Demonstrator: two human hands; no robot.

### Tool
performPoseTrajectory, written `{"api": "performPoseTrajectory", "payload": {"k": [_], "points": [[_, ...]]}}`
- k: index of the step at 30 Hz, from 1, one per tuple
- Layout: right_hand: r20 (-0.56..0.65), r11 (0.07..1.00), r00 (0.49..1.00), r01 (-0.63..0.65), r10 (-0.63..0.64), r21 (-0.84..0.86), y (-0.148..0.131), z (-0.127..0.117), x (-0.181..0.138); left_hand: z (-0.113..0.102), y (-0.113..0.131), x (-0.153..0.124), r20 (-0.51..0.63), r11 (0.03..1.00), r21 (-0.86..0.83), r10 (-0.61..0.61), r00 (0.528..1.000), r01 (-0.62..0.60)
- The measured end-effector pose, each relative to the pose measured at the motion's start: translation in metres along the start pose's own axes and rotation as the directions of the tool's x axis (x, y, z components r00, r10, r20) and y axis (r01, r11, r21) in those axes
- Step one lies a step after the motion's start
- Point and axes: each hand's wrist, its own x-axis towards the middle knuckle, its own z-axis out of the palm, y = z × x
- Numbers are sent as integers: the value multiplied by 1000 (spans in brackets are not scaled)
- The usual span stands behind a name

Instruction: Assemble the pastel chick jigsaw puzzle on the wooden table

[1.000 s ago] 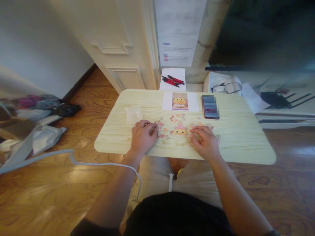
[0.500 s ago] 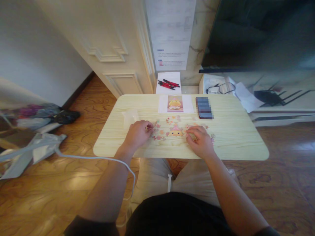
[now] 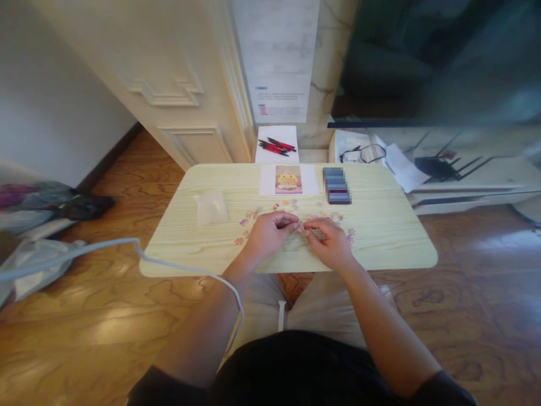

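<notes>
Several loose jigsaw puzzle pieces (image 3: 286, 203) lie in an arc on the small pale wooden table (image 3: 380, 237). In the middle is a partly joined jigsaw puzzle (image 3: 300, 227), mostly covered by my fingers. My left hand (image 3: 270, 232) is closed in a pinch at its left side, around what looks like a small puzzle piece. From the right, my right hand (image 3: 330, 239) meets it with thumb and forefinger closed at the joined part's edge. The fingertips of both hands nearly touch. Behind them lies a printed picture (image 3: 289, 179) of a yellow cartoon figure on white paper.
A dark phone (image 3: 337, 186), pixelated, lies right of the picture. On the left rests a translucent plastic bag (image 3: 211, 207). Red pens (image 3: 276, 146) lie on white paper beyond the table. A white cable (image 3: 181, 266) crosses my left forearm.
My left hand has moved right, from the loose pieces at the left to the joined puzzle. My right hand stays by the puzzle's right side. The whole view has shifted slightly.
</notes>
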Motion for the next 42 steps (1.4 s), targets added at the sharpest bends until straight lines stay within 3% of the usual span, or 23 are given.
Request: {"api": "performPoseTrajectory", "payload": {"k": [5, 8, 11, 14, 22, 27, 35, 42], "points": [[-18, 991, 994, -109, 110, 79, -3, 6, 5, 3, 2, 1, 14, 999, 23, 28, 1000, -28], [-6, 989, 991, -133, 133, 70, 0, 9, 9, -3, 1, -6, -25, 980, 161, 121, 992, -116], [8, 994, 994, -111, 110, 18, 5, 10, 13, -11, -7, -15, 38, 851, 411, 343, 938, -328], [6, 989, 990, -144, 144, -31, 7, 10, 13, -16, -18, -23, 137, 736, 528, 419, 897, -424], [74, 965, 974, -199, 214, -169, 2, 5, 10, -15, -22, -27, 263, 632, 617, 396, 880, -468], [81, 939, 962, -232, 260, -254, -2, 5, 10, -14, -23, -27, 250, 612, 635, 414, 875, -472], [91, 924, 984, -107, 151, -368, -5, 9, 10, -13, -21, -29, 244, 604, 643, 421, 874, -470], [64, 912, 990, -87, 122, -400, 0, 14, 4, -12, -21, -28, 242, 610, 643, 413, 878, -464]]}}
